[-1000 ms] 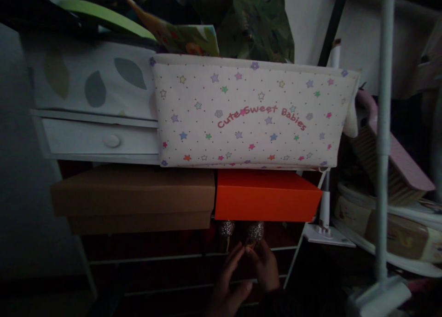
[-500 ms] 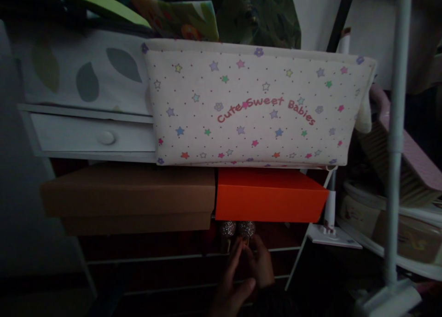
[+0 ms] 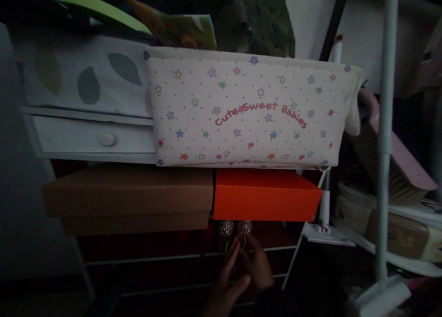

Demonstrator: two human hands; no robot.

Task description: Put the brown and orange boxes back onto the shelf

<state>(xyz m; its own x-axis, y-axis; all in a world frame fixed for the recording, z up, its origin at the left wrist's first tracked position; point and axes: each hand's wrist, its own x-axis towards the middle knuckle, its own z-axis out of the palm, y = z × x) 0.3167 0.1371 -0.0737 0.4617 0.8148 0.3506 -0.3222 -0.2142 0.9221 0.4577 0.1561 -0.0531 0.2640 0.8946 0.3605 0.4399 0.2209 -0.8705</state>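
Note:
A pair of glittery high-heeled shoes stands on a dark shelf, heels toward me, under the orange box (image 3: 262,202). The left shoe (image 3: 225,228) is untouched. At the right shoe (image 3: 244,226) both my hands meet. My left hand (image 3: 224,280) has its fingers stretched up along the heel's left side, the thumb apart. My right hand (image 3: 258,266) closes its thumb and fingers around the lower heel from the right. Dim light blurs the exact contact, and the fronts of the shoes are hidden under the box.
A brown cardboard box (image 3: 127,199) lies left of the orange one. Above them sit a white star-print fabric bin (image 3: 241,91) and a white drawer (image 3: 76,135). At right stand a grey pole (image 3: 384,123), a pink brush (image 3: 409,160) and a round container (image 3: 390,231).
The view has shifted slightly, so most things sit a little further left. Both hands stay at the right shoe, nearly in the same pose.

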